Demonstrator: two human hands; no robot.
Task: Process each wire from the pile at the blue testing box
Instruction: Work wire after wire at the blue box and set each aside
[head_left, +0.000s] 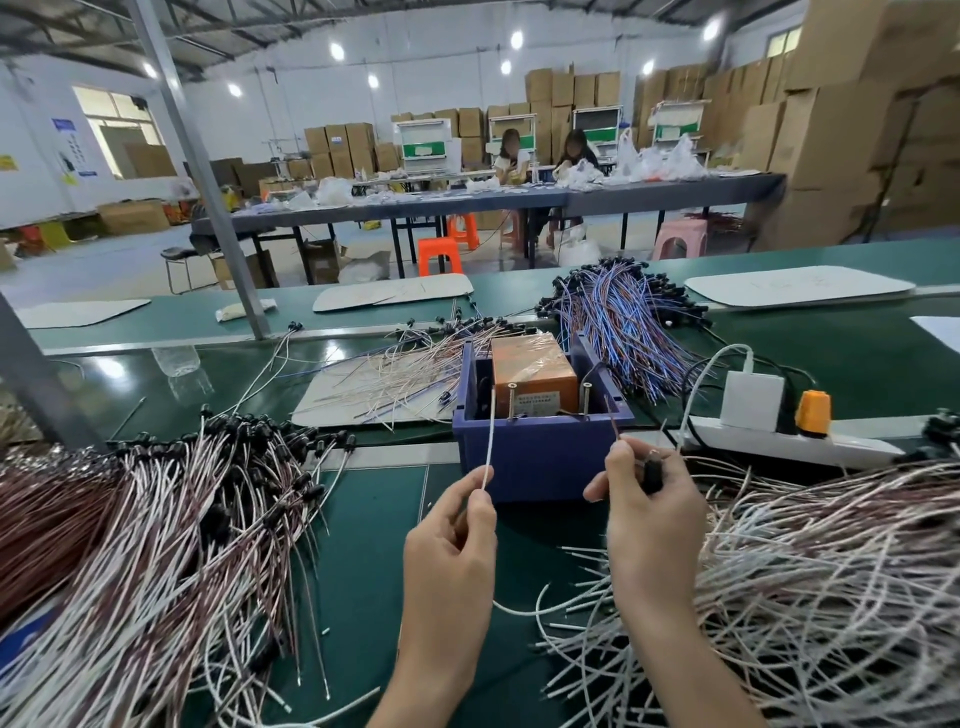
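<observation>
The blue testing box (540, 452) stands in the middle of the green bench, with an orange unit (530, 374) and two upright metal pins inside. My left hand (457, 530) pinches a white wire end (491, 436) that rises to the box's left pin. My right hand (644, 499) pinches a brown wire end (613, 423) pointing up toward the right pin, with a black part held in the same fingers. A pile of white and brown wires (810, 582) lies to the right of my right hand.
A second heap of wires with black ends (171, 519) covers the left of the bench. More wires lie behind the box (623, 322). A white power strip (779, 441) with an adapter and orange plug sits at the right. A steel post (208, 171) rises at the left.
</observation>
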